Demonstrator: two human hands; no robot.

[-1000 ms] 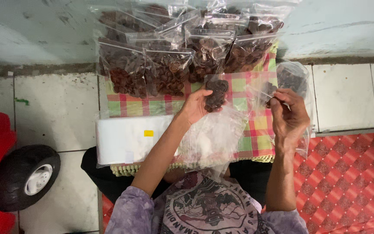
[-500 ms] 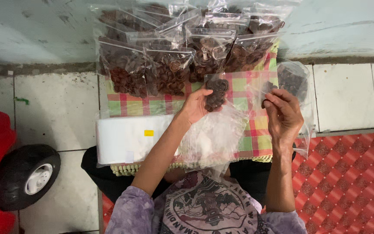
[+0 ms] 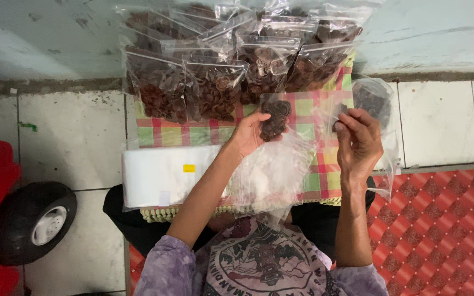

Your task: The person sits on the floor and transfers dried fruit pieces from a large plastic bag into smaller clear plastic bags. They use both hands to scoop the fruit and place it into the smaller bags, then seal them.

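My left hand (image 3: 248,134) holds a small clear plastic bag (image 3: 275,118) partly filled with dark brown round pieces, above a checked cloth (image 3: 308,181). My right hand (image 3: 357,145) is raised beside it, its fingers pinching a dark piece (image 3: 340,112) near the bag's mouth. A larger clear bag (image 3: 377,101) with dark pieces sits behind the right hand. A crumpled clear plastic sheet (image 3: 272,175) lies under both wrists.
Several filled, sealed clear bags (image 3: 215,87) are stacked at the far edge of the cloth against a pale wall. A stack of empty white bags (image 3: 160,175) lies on the left. A red toy car with a black wheel (image 3: 34,222) stands left. A red patterned mat (image 3: 445,230) lies right.
My right hand has turned and closed its fingers slightly around the dark piece, shifting a little left toward the small bag. My left hand has stayed put.
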